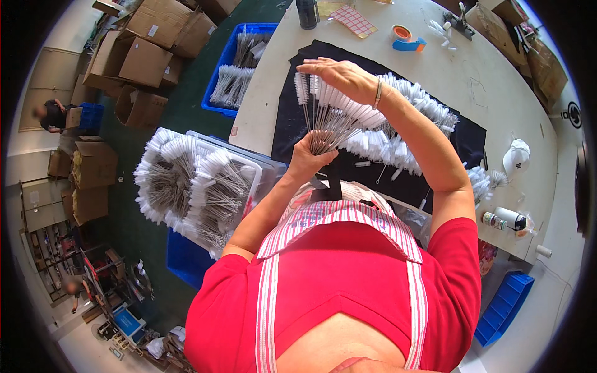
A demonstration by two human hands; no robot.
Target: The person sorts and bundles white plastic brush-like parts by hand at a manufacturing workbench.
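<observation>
My left hand (308, 158) is closed around the wire stems of a bundle of white-bristled tube brushes (320, 109), which fan out upward from my fist. Over the bristle ends lies my right hand (342, 78), palm down with its fingers stretched out, touching or just above the tips. A bracelet circles the right wrist. More white brushes (388, 152) are heaped on a black cloth (286, 121) beneath and beside the bundle. My right forearm hides part of that heap.
Left of me stands a pale bin (255, 180) piled with brushes. A blue crate (206, 93) holds more by the table (264, 81). Tape (401, 32), a dark bottle (306, 13) and a white cap (517, 156) lie around the tabletop. Cardboard boxes (144, 65) and two people are farther left.
</observation>
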